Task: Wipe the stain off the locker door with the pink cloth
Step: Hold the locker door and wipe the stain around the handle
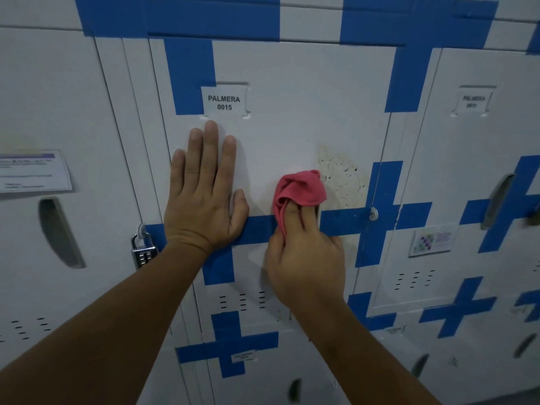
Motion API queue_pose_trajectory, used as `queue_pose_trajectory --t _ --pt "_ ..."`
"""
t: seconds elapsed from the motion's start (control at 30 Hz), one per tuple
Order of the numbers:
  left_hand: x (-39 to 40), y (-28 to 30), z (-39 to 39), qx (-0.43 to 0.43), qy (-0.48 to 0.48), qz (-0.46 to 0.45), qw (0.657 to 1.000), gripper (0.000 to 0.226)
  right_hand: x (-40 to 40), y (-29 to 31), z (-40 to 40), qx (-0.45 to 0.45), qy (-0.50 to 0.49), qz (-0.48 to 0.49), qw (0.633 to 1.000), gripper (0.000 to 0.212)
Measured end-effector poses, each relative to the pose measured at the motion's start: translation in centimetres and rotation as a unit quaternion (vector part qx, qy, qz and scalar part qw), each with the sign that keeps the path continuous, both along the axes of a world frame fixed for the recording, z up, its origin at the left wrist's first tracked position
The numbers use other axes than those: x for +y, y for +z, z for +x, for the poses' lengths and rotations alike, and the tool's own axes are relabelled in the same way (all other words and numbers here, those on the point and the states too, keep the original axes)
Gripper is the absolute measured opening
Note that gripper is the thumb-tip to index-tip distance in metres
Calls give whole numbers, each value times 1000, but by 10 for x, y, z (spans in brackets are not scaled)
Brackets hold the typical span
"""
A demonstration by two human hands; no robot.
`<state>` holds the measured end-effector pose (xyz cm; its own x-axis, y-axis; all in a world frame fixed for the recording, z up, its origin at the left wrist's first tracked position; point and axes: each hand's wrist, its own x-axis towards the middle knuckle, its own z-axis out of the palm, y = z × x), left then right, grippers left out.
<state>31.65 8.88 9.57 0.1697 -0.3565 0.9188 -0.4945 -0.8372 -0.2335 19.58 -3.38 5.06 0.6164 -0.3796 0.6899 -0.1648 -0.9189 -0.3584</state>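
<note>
We press the bunched pink cloth (299, 188), pinched in our right hand (304, 258), against the locker door (292, 112), left hand (201, 194) flat, fingers spread; the stain (342, 173) remains largely unwiped.

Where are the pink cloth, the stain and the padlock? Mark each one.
pink cloth (301, 187), head view, on the bunched middle above the fingers.
stain (343, 173), head view, on its speckled yellowish centre.
padlock (143, 251), head view, on the metal body.
</note>
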Motion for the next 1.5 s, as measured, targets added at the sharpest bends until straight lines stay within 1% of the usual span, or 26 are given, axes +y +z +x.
queue_pose_trajectory --t 0.17,0.27,0.37,0.47,0.6,0.73,0.77,0.87,0.93,1.0,1.1,1.13,1.17,1.27,1.43,1.5 --pt "1 -1 -1 5 3 -5 1000 75 21 -5 -3 15 62 -37 997 50" --pt "-1 3 -4 9 0 1 1000 76 7 -3 -1 9 46 -31 998 46" --pt "0 -1 -4 14 0 4 1000 76 6 -5 0 3 18 -13 1000 49" --pt "2 1 -3 11 5 4 1000 76 19 -14 0 1 35 -21 999 47" --pt "1 1 -1 11 2 4 1000 75 19 -23 -6 37 53 -33 997 50" --pt "1 1 -2 9 0 4 1000 75 9 -4 2 -3 18 1 1000 52" --pt "1 1 -2 11 1 4 1000 75 12 -2 3 -2 20 -4 1000 52" --pt "2 0 -2 13 10 5 1000 75 27 -13 0 30 64 -48 996 50" --pt "2 0 -2 12 14 5 1000 75 25 -18 -2 48 71 -70 994 49" --pt "2 0 -2 11 11 3 1000 75 14 -14 -1 46 59 -57 996 51" --pt "1 1 -3 14 0 1 1000 75 0 -9 3 33 36 4 999 52" --pt "1 1 -3 15 0 0 1000 75 3 -11 4 29 32 -9 999 52" --pt "1 0 -3 16 2 0 1000 75 8 -17 5 25 31 -42 998 52" --pt "1 0 -3 15 3 1 1000 75 22 -37 7 -15 37 -116 992 44" --pt "0 1 -2 7 -5 -3 1000 75 13 -49 11 -65 12 -124 990 55" --pt "1 0 -2 8 -5 -3 1000 75 17 -48 16 -73 22 -118 990 54"
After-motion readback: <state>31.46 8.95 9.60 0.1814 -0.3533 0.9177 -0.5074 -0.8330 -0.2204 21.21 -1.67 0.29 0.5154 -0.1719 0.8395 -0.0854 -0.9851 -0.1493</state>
